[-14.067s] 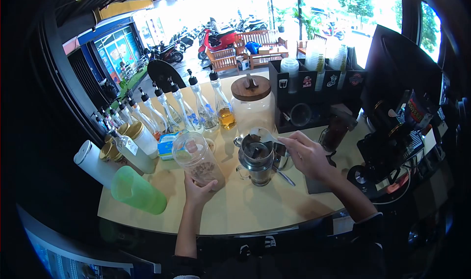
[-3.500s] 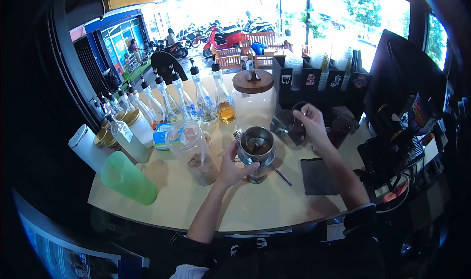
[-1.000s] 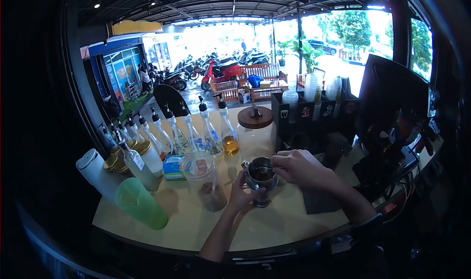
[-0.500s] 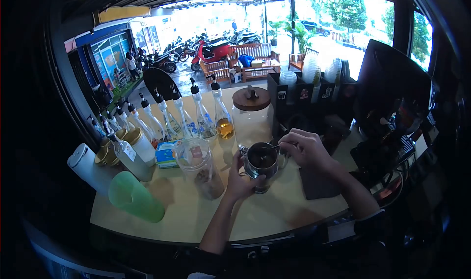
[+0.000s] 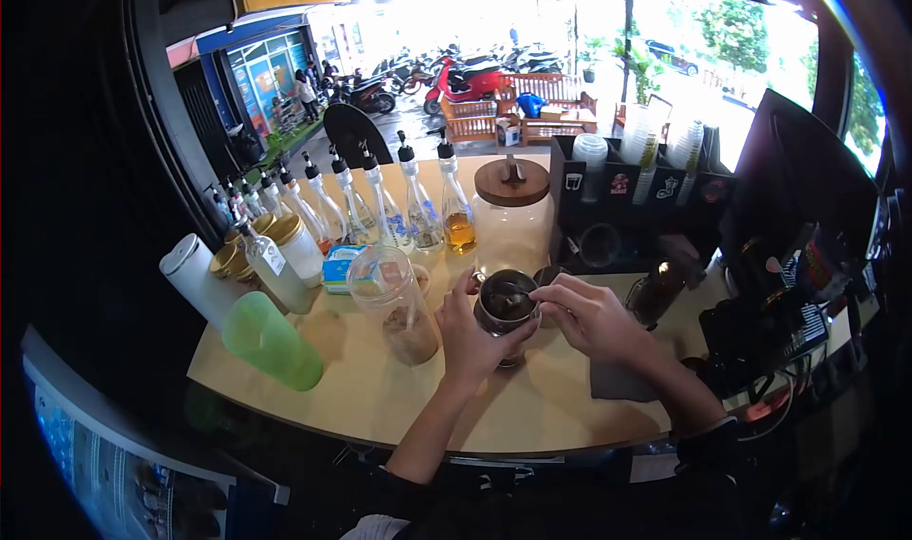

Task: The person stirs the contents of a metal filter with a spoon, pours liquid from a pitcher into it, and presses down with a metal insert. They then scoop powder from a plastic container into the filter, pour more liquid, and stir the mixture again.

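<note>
My left hand [image 5: 473, 339] is wrapped round a small metal cup [image 5: 505, 299] with dark liquid in it, above the light wooden counter [image 5: 380, 416]. Over the cup's right rim, my right hand [image 5: 589, 314] pinches the thin handle of a spoon, whose lower end is inside the cup. Left of my left hand stands a clear plastic jug [image 5: 378, 279], next to a clear container with brown contents [image 5: 410, 331]. Behind the cup is a big glass jar [image 5: 514, 227] with a wooden lid. A dark cloth [image 5: 622, 380] lies under my right wrist.
A green tumbler [image 5: 273, 341] stands at the left, near pump bottles [image 5: 385, 208] in a row and a blue-white packet [image 5: 342, 268]. A black cup holder [image 5: 622, 184] is at the back right, beside a dark monitor [image 5: 803, 174]. Outside are benches and motorbikes.
The view has shifted, so the counter scene appears further right. My right hand has come lower and closer to the cup's rim, with the spoon still in its fingers.
</note>
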A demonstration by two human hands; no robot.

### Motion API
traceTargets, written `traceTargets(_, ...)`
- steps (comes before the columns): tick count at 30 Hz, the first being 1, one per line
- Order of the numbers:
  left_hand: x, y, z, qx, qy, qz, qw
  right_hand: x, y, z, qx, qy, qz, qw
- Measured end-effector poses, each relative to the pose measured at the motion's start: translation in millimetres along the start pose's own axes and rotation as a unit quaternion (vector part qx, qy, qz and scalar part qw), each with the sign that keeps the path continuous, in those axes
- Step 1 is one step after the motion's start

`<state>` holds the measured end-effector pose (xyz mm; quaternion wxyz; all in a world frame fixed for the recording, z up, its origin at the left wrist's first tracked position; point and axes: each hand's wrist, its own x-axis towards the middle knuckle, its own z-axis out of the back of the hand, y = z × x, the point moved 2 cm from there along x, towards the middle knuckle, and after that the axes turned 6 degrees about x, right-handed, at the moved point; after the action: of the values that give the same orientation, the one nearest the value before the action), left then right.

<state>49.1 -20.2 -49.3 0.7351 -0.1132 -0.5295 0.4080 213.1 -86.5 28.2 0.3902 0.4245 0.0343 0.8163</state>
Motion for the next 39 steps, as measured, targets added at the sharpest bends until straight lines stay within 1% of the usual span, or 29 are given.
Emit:
traceTargets(3,1.6,-5.5,-1.8,0.008,0.007,0.026,1.0,-3.9,-5.3,0.7,0.019,0.006,0.019,1.0)
traceTargets(5,0.9,-4.5,-3.0,0.005,0.014,0.041,0.999,-4.3,-5.4,5.6,0.002,-0.009,0.027,1.0)
traceTargets(7,0.9,2.1,-3.3,-0.053,0.014,0.031,0.998,-7.0,-6.7,8.0,-0.016,-0.016,0.031,0.999)
traceTargets(8,1.0,3.5,-1.9,-0.05,0.013,0.032,0.998,-8.8,-7.3,8.4,-0.037,-0.025,0.034,0.998)
traceTargets(10,4.1,1.9,1.1,-0.103,0.048,0.037,0.993,-15.3,-7.0,5.3,-0.024,-0.02,0.055,0.998)
traceTargets(12,7.1,2.0,5.0,-0.095,0.058,0.029,0.993,-17.4,-7.6,5.4,-0.011,-0.013,0.076,0.997)
traceTargets(14,11.2,1.9,8.9,-0.087,0.068,0.022,0.994,-16.8,-6.3,10.0,-0.049,-0.036,0.124,0.99)
traceTargets(16,16.0,1.4,11.6,-0.119,0.08,0.017,0.99,-13.9,-9.6,12.9,-0.051,-0.043,0.128,0.99)
traceTargets(18,20.4,2.4,14.5,-0.121,0.097,0.018,0.988,-14.6,-8.3,13.4,-0.053,-0.05,0.129,0.989)
traceTargets(20,23.2,2.9,15.9,-0.123,0.113,0.018,0.986,-16.0,-0.5,10.8,-0.056,0.004,0.161,0.985)
traceTargets(22,25.7,2.3,17.2,-0.157,0.136,-0.006,0.978,-14.6,-1.8,13.4,-0.076,-0.001,0.172,0.982)
traceTargets(24,27.4,1.7,18.9,-0.157,0.137,-0.014,0.978,-12.9,-10.1,14.3,-0.098,-0.014,0.2,0.975)
traceTargets(25,28.0,1.3,19.4,-0.158,0.137,-0.023,0.978,-14.4,-8.7,13.8,-0.098,-0.014,0.2,0.975)
traceTargets(27,31.1,1.3,20.8,-0.146,0.133,-0.035,0.98,-15.8,-0.5,10.9,-0.102,0.029,0.216,0.971)
traceTargets(28,33.0,0.9,21.4,-0.135,0.13,-0.047,0.981,-17.6,0.3,7.2,-0.106,0.032,0.236,0.966)
traceTargets(33,35.0,1.8,24.3,-0.166,0.16,-0.053,0.972,-12.9,-3.9,15.0,-0.143,0.015,0.214,0.966)
traceTargets(35,35.7,3.1,25.2,-0.175,0.165,-0.059,0.969,-15.5,1.0,9.5,-0.126,0.051,0.232,0.963)
traceTargets(36,36.0,3.3,25.2,-0.17,0.168,-0.063,0.969,-18.2,3.6,8.0,-0.102,0.078,0.224,0.966)
traceTargets(37,36.4,3.6,25.1,-0.165,0.171,-0.067,0.969,-17.2,5.1,9.6,-0.104,0.078,0.224,0.966)
traceTargets(39,35.1,5.4,25.6,-0.16,0.175,-0.064,0.969,-13.5,5.7,14.8,-0.098,0.031,0.185,0.977)
